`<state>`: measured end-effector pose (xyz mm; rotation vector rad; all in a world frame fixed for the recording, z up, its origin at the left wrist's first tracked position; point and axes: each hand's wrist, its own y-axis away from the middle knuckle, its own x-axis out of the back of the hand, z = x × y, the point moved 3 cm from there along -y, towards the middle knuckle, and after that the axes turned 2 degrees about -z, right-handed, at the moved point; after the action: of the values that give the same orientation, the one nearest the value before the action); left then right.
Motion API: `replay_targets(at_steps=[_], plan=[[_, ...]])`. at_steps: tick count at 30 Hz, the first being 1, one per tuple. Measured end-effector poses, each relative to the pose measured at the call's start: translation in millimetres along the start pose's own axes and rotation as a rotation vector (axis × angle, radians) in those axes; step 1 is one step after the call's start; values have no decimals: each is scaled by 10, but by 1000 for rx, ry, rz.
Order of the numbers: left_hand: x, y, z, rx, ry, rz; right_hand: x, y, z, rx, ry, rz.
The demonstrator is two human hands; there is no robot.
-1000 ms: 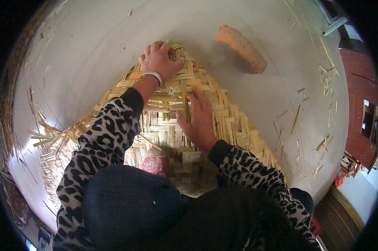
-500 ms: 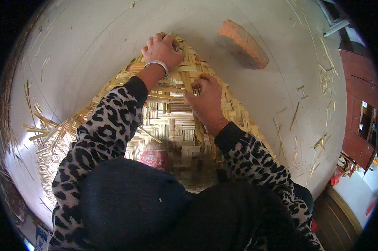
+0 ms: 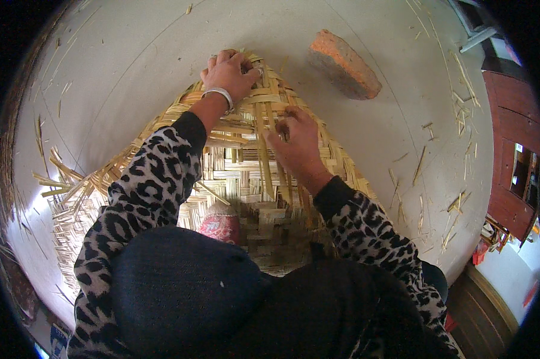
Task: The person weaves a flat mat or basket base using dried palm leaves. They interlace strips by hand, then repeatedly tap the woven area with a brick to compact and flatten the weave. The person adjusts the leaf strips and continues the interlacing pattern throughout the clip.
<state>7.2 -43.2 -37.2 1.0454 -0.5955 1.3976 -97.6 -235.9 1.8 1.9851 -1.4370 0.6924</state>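
Note:
A piece of weaving [image 3: 347,161] made of flat, pale yellow strips narrows to a rounded point at the far end. At that point, the curled fingers of my left hand [image 3: 229,78] grip the woven edge; a silver bangle circles that wrist. My right hand [image 3: 298,143] is just nearer and to the right, fingers bent and thumb beside the loose strips. Whether a strip sits in its fingertips is hidden. One long strip [image 3: 265,164] hangs toward me over the weave, left of my right thumb.
A broken orange-grey brick [image 3: 346,64] lies on the pale floor [image 3: 150,36] to the far right. Cut strip scraps [image 3: 456,203] litter both sides. Loose strip ends [image 3: 63,179] stick out at left. A patterned red shoe [image 3: 219,224] rests on the weave. Reddish-brown wooden furniture [image 3: 509,107] stands at right.
My right hand has shifted slightly toward me. A long strip beside its thumb now lies down over the weave. My left hand keeps its grip at the point.

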Motion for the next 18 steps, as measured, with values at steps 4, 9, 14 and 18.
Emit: replay_targets(at_steps=[4, 9, 14, 18], plan=[[6, 51, 52, -23, -19, 27, -59, 101, -161, 101, 192, -2], [-4, 102, 118, -52, -122, 103, 14, 239, -146, 145, 13, 44], [-12, 90, 122, -50, -123, 57, 22, 402, -52, 46, -12, 157], [-85, 93, 54, -75, -108, 60, -18, 435, -60, 23, -21, 163]])
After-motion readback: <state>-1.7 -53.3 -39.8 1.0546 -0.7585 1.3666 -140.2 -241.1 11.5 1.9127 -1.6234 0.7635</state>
